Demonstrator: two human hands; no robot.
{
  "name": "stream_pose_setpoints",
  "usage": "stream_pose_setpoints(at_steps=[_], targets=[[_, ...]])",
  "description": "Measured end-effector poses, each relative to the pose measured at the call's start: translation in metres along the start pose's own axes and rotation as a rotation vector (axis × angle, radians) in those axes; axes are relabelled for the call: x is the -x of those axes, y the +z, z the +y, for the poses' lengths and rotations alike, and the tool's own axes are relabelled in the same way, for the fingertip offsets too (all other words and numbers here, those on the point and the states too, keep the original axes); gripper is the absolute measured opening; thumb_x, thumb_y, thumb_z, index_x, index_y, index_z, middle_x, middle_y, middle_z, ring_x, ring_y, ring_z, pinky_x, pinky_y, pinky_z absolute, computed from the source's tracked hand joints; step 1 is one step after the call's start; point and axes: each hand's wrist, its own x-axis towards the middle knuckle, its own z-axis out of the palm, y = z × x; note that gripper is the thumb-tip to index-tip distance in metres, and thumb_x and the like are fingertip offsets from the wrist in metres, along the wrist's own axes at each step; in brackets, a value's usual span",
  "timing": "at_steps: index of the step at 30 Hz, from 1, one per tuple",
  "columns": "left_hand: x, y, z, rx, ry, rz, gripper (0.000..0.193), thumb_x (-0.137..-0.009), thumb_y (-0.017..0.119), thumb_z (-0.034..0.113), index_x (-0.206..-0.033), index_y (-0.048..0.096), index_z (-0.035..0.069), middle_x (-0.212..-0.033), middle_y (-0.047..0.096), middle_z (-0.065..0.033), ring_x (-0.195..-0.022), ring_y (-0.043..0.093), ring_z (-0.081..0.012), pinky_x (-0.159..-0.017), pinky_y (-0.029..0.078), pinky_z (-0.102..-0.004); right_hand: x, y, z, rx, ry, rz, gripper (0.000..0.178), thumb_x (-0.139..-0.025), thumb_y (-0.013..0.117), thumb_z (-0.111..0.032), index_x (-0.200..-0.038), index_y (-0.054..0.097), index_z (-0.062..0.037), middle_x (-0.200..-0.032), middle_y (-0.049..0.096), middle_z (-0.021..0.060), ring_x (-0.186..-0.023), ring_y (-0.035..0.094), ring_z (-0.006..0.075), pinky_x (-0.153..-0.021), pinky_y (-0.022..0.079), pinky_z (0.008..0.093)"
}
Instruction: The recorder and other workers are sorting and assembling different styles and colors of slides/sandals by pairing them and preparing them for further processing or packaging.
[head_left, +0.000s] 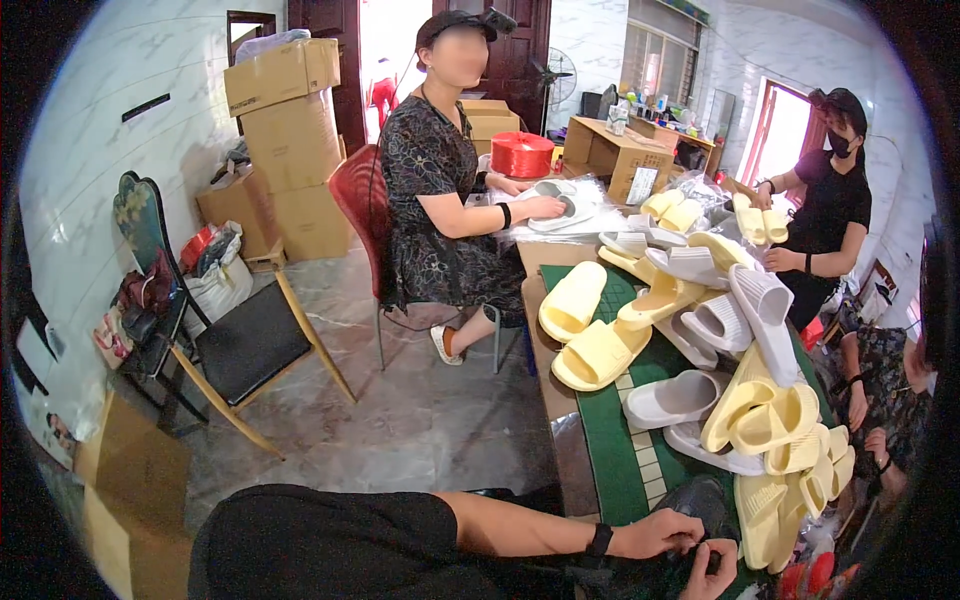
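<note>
2 hands (650,533) close together; cannot tell whether they grip anything; yellow slipper (757,512) near.

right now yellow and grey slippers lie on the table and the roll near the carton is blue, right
The roll near the carton is red, not blue; the head view shows it. Yellow slippers and grey slippers lie on the table.

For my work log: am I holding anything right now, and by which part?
I can't tell: your left hand and right hand are curled and close together, but anything they may pinch is too small or hidden to see.
</note>
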Motion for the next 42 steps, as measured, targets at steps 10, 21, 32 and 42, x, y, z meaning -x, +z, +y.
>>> stream_pose_setpoints(at_steps=[10, 21, 32, 42], targets=[[-0.001, -0.005, 0.009, -0.044, -0.085, -0.038, 0.006, -0.089, 0.058, 0.002, -0.088, 0.053, 0.000, -0.072, 0.057, -0.0085, -0.070, 0.061, -0.0210, -0.067, 0.049, -0.0338, -0.002, 0.001, -0.007, 0.023, 0.002, -0.023, 0.011, -0.096, 0.065, -0.009, -0.093, 0.062, 0.0008, -0.087, 0.063, 0.0096, -0.077, 0.058, 0.0206, -0.073, 0.049, 0.0326], [0.001, -0.006, 0.011, -0.027, -0.085, -0.047, 0.009, -0.091, 0.058, 0.006, -0.088, 0.053, 0.000, -0.074, 0.057, -0.0088, -0.071, 0.059, -0.0207, -0.069, 0.049, -0.0337, 0.001, 0.001, -0.006, 0.033, 0.039, 0.064, 0.015, -0.097, 0.066, -0.014, -0.095, 0.063, 0.0003, -0.089, 0.065, 0.0101, -0.080, 0.059, 0.0204, -0.075, 0.049, 0.0330], [-0.003, -0.010, 0.010, -0.027, -0.092, -0.075, 0.005, -0.088, 0.058, 0.002, -0.089, 0.053, 0.001, -0.076, 0.057, -0.0077, -0.072, 0.058, -0.0208, -0.070, 0.048, -0.0327, -0.002, 0.001, 0.007, 0.036, -0.033, -0.003, 0.009, -0.096, 0.065, -0.010, -0.095, 0.062, -0.0012, -0.088, 0.061, 0.0061, -0.073, 0.055, 0.0167, -0.068, 0.047, 0.0295], [-0.058, -0.008, 0.051, -0.641, 0.217, -0.349, 0.040, -0.080, 0.076, 0.030, -0.112, 0.061, 0.010, -0.109, 0.061, -0.0102, -0.109, 0.054, -0.0308, -0.087, 0.043, -0.0419, 0.010, -0.043, -0.042, 0.221, 0.014, 0.136, 0.020, -0.101, 0.060, -0.013, -0.114, 0.061, 0.0018, -0.102, 0.065, 0.0126, -0.087, 0.063, 0.0221, -0.079, 0.053, 0.0378]])
